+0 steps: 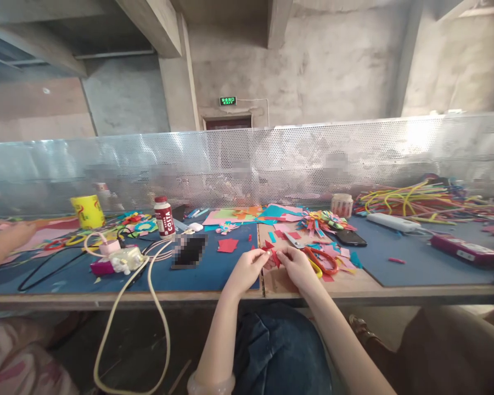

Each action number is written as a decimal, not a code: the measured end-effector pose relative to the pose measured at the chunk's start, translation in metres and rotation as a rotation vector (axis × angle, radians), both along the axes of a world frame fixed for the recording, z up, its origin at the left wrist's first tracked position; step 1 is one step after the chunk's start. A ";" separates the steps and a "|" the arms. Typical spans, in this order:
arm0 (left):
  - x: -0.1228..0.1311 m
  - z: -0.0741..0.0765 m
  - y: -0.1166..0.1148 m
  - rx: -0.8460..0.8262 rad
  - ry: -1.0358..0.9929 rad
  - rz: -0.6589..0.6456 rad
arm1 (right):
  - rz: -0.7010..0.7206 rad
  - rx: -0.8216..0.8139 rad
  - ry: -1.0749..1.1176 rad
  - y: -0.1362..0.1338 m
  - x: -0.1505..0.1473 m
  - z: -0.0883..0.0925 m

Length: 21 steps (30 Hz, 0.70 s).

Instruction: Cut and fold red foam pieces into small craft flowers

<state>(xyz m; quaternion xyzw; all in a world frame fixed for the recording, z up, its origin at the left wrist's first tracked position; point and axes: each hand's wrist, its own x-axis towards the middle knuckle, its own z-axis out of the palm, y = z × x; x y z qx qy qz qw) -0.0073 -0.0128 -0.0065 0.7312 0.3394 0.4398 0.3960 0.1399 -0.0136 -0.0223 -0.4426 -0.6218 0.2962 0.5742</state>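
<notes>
Left grip (247, 269) and right grip (297, 267) on small, pointed red paper (275, 258).

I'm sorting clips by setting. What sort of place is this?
Probably a craft workshop: there's a green exit sign, a bare concrete wall, and a long worktable scattered with coloured paper.
</notes>
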 end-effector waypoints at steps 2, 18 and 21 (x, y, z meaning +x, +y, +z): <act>0.000 0.000 0.001 -0.008 -0.017 0.001 | -0.022 -0.005 0.005 0.000 -0.003 0.001; -0.002 -0.003 0.008 -0.016 -0.258 0.075 | 0.341 -0.390 0.319 -0.008 -0.003 0.031; -0.002 -0.004 0.010 -0.014 -0.292 0.159 | 0.290 -0.345 0.207 -0.005 -0.005 0.031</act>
